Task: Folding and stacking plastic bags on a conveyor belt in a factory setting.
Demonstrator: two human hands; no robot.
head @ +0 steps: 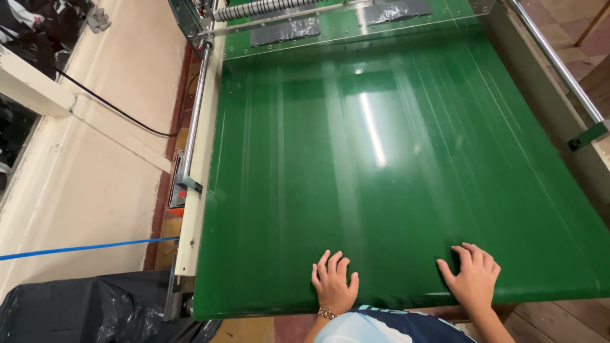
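Observation:
A wide glossy green conveyor belt [381, 159] fills the head view, running away from me toward a roller and a clear guard plate at the far end. My left hand [333, 283] lies flat, fingers spread, on the belt's near edge; a beaded bracelet sits on its wrist. My right hand [473, 274] rests palm down on the same edge, further right, fingers apart. Neither hand holds anything.
A cream machine frame with a metal rail [196, 114] runs along the belt's left side, with a small control box with a red button [178, 187]. A black plastic bag [95, 311] sits at lower left. A black cable [108, 108] and a blue line [82, 248] cross the pale wall.

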